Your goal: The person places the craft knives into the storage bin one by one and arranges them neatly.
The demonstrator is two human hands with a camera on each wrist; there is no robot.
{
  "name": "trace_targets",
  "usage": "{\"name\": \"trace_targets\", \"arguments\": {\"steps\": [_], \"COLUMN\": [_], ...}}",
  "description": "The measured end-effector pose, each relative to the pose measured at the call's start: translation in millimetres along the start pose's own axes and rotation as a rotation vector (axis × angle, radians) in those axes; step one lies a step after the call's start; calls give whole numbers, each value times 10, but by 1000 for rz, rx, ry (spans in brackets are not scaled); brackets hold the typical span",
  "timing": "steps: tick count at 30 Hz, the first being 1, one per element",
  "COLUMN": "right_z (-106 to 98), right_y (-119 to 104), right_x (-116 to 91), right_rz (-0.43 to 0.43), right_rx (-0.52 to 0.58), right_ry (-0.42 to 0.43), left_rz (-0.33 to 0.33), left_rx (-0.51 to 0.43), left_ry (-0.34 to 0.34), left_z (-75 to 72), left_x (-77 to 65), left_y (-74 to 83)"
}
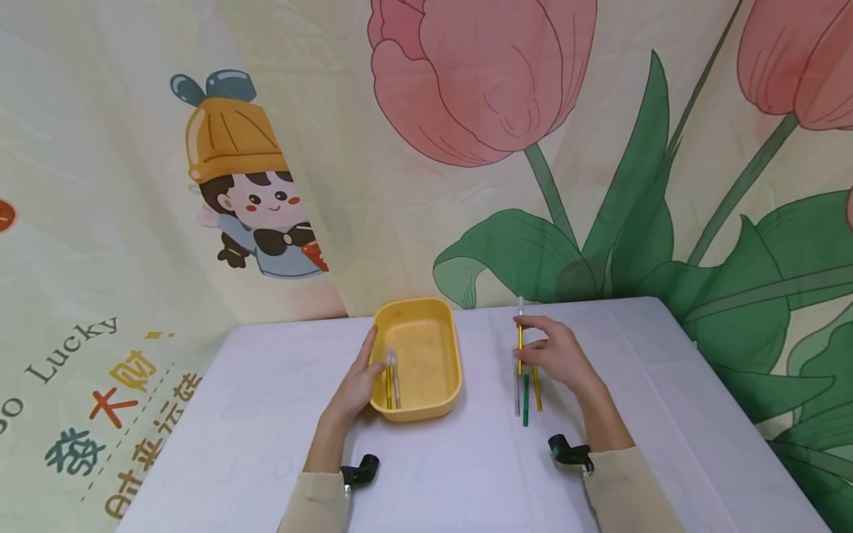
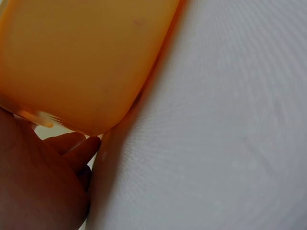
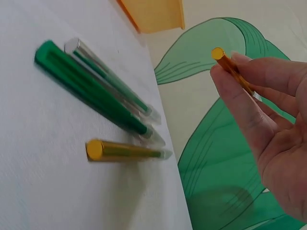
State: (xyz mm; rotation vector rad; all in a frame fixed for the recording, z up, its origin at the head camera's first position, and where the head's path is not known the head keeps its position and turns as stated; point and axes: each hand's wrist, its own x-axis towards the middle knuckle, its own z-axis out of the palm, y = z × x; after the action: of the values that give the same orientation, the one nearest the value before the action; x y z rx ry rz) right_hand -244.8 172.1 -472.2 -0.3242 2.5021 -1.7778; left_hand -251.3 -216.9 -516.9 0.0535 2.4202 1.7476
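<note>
My right hand (image 1: 558, 354) pinches a slim gold pen-like stick (image 3: 230, 70) with a clear end between thumb and fingers, raised above the table. Beneath it lie a silver stick (image 1: 517, 396), a green stick (image 3: 91, 88) and another gold stick (image 3: 124, 150), each with a clear end. Left of these stands a yellow plastic tray (image 1: 456, 355). My left hand (image 1: 355, 386) grips its left side, thumb over the rim and fingers along the outer wall (image 2: 86, 62). Inside the tray, near that thumb, are a gold stick (image 1: 389, 389) and a silver stick (image 1: 396, 389).
A white cloth covers the table (image 1: 266, 414). Right behind its back edge hangs a printed curtain (image 1: 373, 222) with tulips and a cartoon figure. A small black wrist camera (image 1: 363, 470) sits on the left wrist, another camera (image 1: 568, 449) on the right.
</note>
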Motion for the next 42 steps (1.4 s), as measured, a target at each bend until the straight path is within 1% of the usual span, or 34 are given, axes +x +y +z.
{"name": "trace_targets", "arguments": {"steps": [6, 11, 13, 16, 18, 21, 27, 33, 40, 42], "right_z": [123, 208, 232, 256, 269, 290, 348, 445, 550, 567], "right_y": [-71, -110, -120, -141, -159, -188, -243, -279, -321, -321], "right_x": [25, 42, 47, 47, 43, 37, 36, 43, 52, 53], "right_rz": [-15, 16, 25, 23, 8, -15, -57, -73, -100, -111], "right_rx": [-13, -29, -32, -35, -35, -35, -21, -3, 15, 11], "right_ry": [5, 25, 32, 44, 47, 53, 72, 65, 40, 34], "left_rz": [-2, -17, -26, -35, -37, -33, -40, -38, 7, 12], "left_rx": [-14, -18, -24, -39, -49, -51, -50, -48, -16, -15], "left_ry": [-10, -21, -27, -37, -42, -45, -41, -44, 2, -1], "left_z": [-7, -16, -18, -18, -19, -19, -18, -18, -3, 1], "left_x": [5, 10, -6, -62, -111, -156, -179, -190, 2, -2], "left_y": [-10, -1, 34, 135, 215, 285, 327, 334, -24, -17]}}
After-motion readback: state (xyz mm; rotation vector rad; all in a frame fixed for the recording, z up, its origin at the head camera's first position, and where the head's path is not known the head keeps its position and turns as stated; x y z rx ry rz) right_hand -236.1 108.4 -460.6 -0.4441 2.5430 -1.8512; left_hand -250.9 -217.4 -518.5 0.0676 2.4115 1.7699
